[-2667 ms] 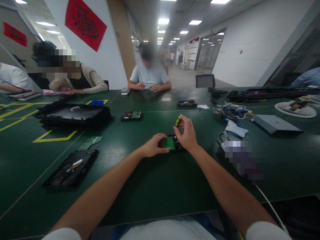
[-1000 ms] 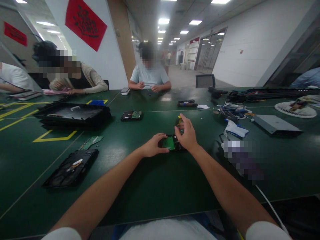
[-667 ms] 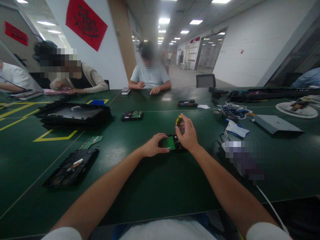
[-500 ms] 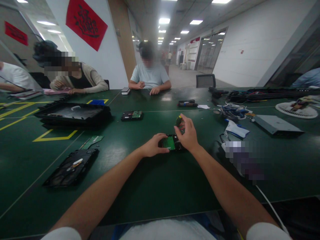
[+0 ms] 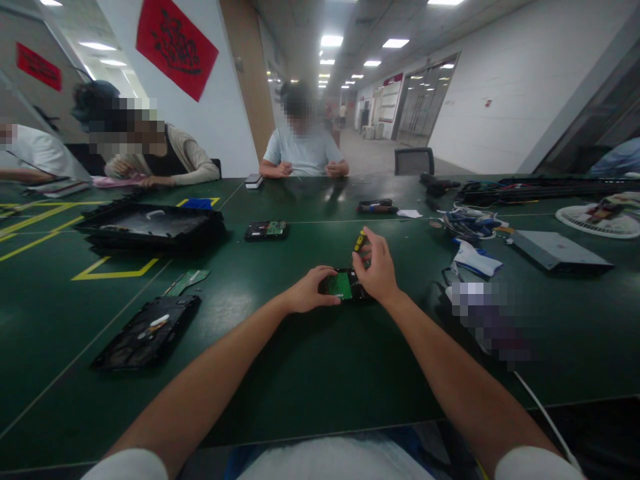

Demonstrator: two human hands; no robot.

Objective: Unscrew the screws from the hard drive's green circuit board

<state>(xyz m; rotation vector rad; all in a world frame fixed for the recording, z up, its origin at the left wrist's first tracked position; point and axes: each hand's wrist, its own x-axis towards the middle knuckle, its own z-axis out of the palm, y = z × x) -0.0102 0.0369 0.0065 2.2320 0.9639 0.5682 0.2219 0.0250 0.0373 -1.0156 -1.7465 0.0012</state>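
A hard drive (image 5: pixel 344 285) with a green circuit board facing up lies on the table in front of me. My left hand (image 5: pixel 314 291) grips its left end, thumb along the near edge and fingers at the far edge. In my right hand (image 5: pixel 376 265) is a screwdriver (image 5: pixel 359 241) with a yellow and black handle, held upright between thumb and fingers over the drive's right end. The screwdriver's tip is hidden behind my hand, so I cannot tell if it touches a screw. Farther back to the left lies another hard drive (image 5: pixel 267 230), board up.
Left on the green table (image 5: pixel 280 380) are an opened black casing (image 5: pixel 147 333), a loose circuit board (image 5: pixel 187 283) and stacked black trays (image 5: pixel 150 227). On the right lie a metal box (image 5: pixel 560 250), cables (image 5: pixel 467 221) and a white cord (image 5: pixel 545 413). Co-workers sit across the table.
The screwdriver handle in my right hand has turned and tilted slightly, showing more yellow. My left hand stays on the hard drive. The co-worker opposite has moved their hands apart.
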